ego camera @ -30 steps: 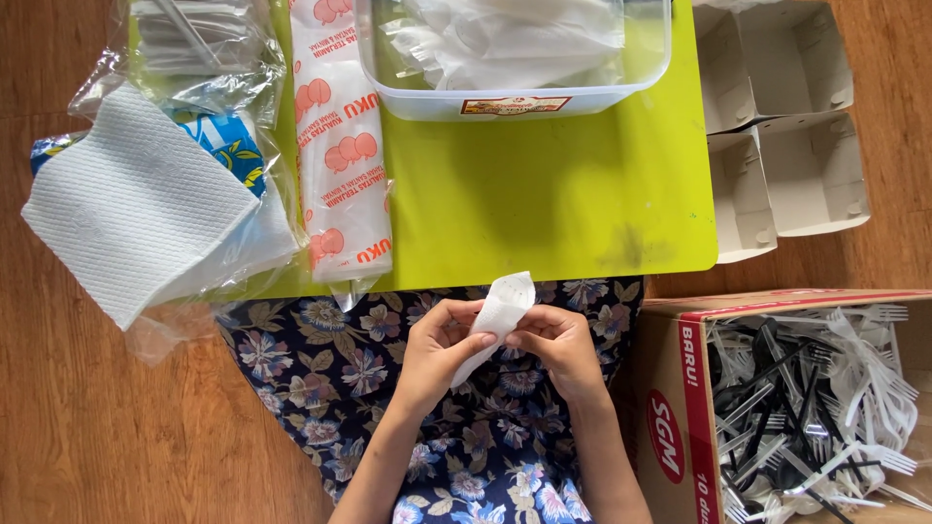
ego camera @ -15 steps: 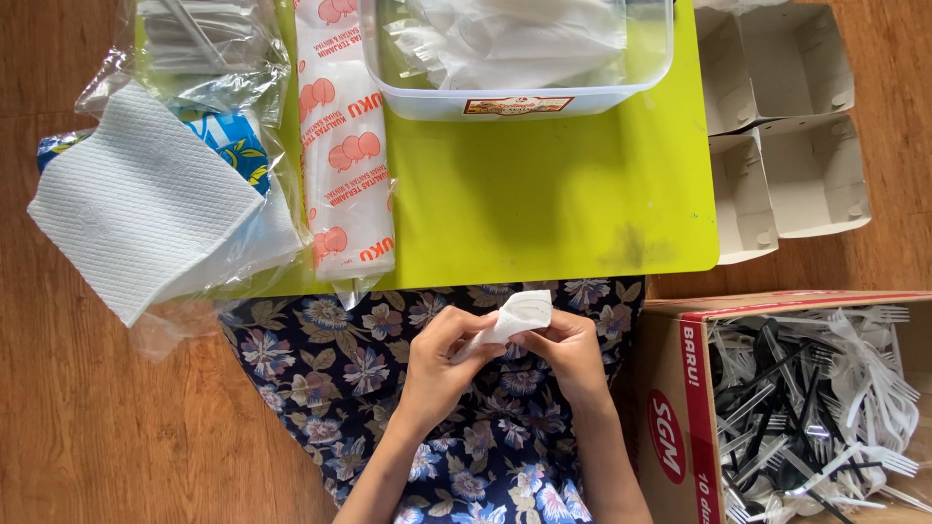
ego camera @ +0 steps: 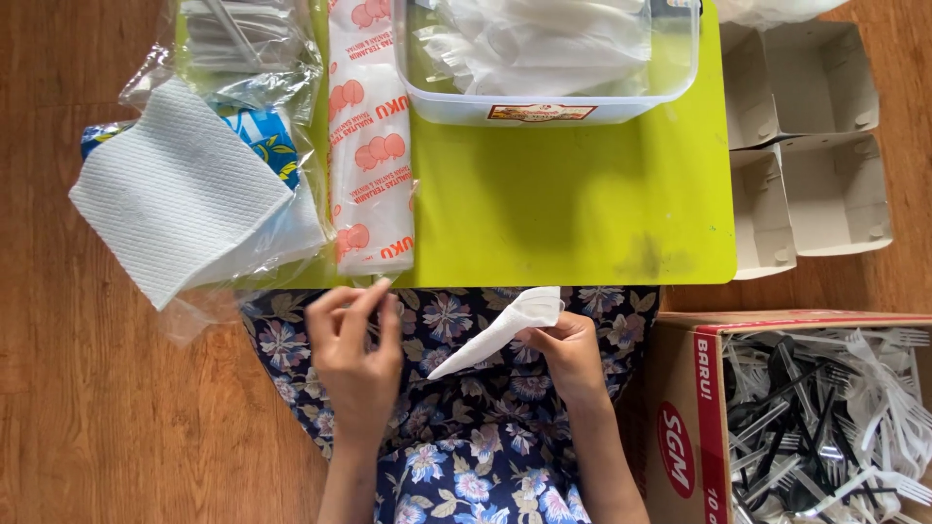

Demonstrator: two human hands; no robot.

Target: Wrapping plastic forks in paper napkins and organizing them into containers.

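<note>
The folded napkin (ego camera: 500, 330) sits just below the green bench (ego camera: 573, 223), over my lap. My left hand (ego camera: 357, 359) has let go, fingers loose, and my right hand (ego camera: 568, 354) pinches the napkin's upper end to keep the fold shut.

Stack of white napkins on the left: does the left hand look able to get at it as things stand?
Probably yes. The left hand is empty and lies just below the napkin stack, with nothing between them; the napkins stick out of their open plastic bag.
</note>
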